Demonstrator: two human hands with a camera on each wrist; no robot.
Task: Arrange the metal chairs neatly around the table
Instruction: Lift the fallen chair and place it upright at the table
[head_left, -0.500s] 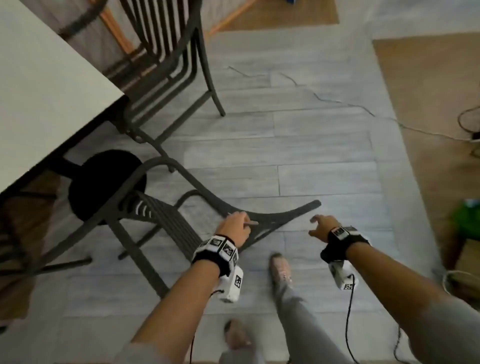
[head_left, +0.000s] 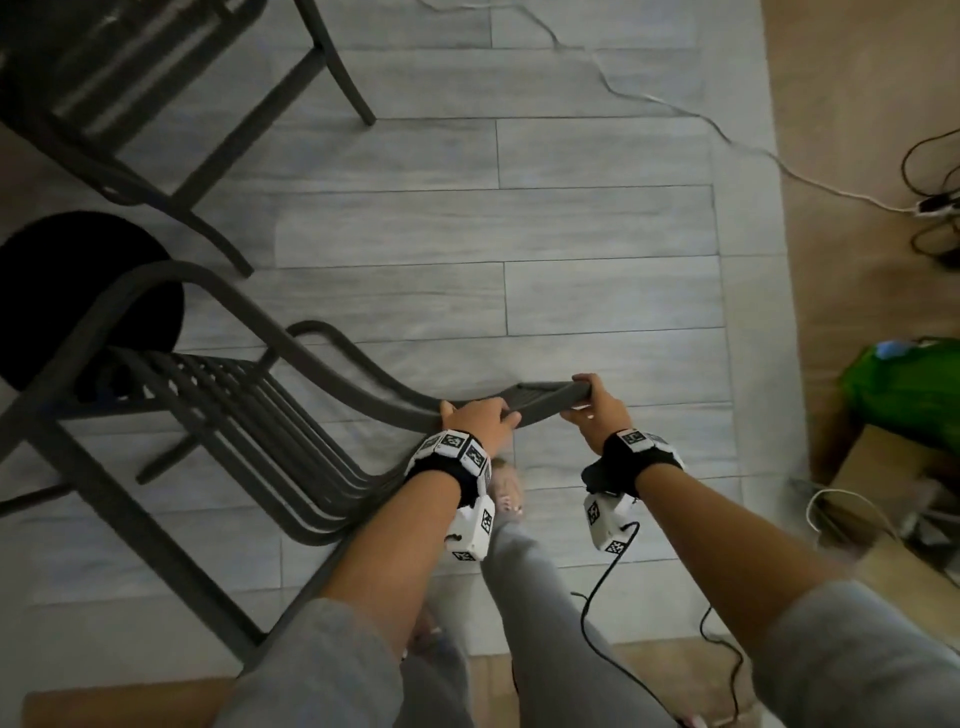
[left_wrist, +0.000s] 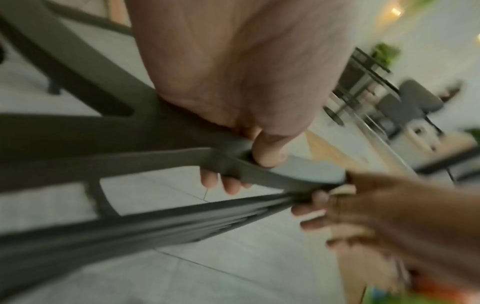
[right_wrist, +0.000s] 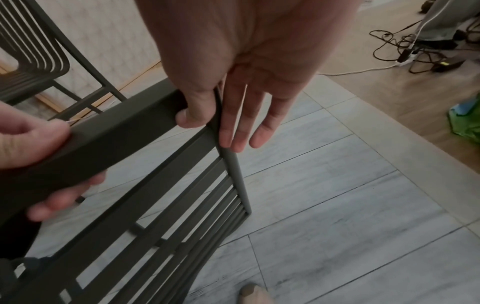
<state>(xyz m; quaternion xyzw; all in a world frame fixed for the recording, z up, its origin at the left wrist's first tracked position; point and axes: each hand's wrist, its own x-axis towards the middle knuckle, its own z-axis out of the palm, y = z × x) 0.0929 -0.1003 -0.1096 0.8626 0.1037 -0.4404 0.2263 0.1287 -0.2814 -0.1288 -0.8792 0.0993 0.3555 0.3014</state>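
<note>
A: Head view. We hold the near metal chair (head_left: 218, 410) by its top rail (head_left: 545, 397). Our left hand (head_left: 480, 421) wraps the rail; our right hand (head_left: 597, 410) grasps the rail's right corner. The chair stands on the grey plank floor (head_left: 519, 234), its seat end near a black round base (head_left: 88, 301). A second chair (head_left: 156, 93) stands beyond it. The table top is out of frame.

B: Hazards?

A: A white cable (head_left: 727, 135) crosses the floor's far right edge toward a wooden strip (head_left: 857, 104); a dragged leg could likely snag it. Our foot (head_left: 506, 488) sits below the rail; a dropped chair could strike it.

B: Left wrist view?

A: Blurred. The left thumb (left_wrist: 270, 152) lies over the rail and the fingers (left_wrist: 223, 181) curl under it. A slip looks unlikely.

B: Right wrist view?

A: The right thumb (right_wrist: 192, 111) presses the rail's corner, and the fingers (right_wrist: 233, 127) lie nearly straight along the side post (right_wrist: 236, 174). This pinch is weaker, so the chair could twist. Tangled cables (right_wrist: 415, 51) lie on the wood.
</note>
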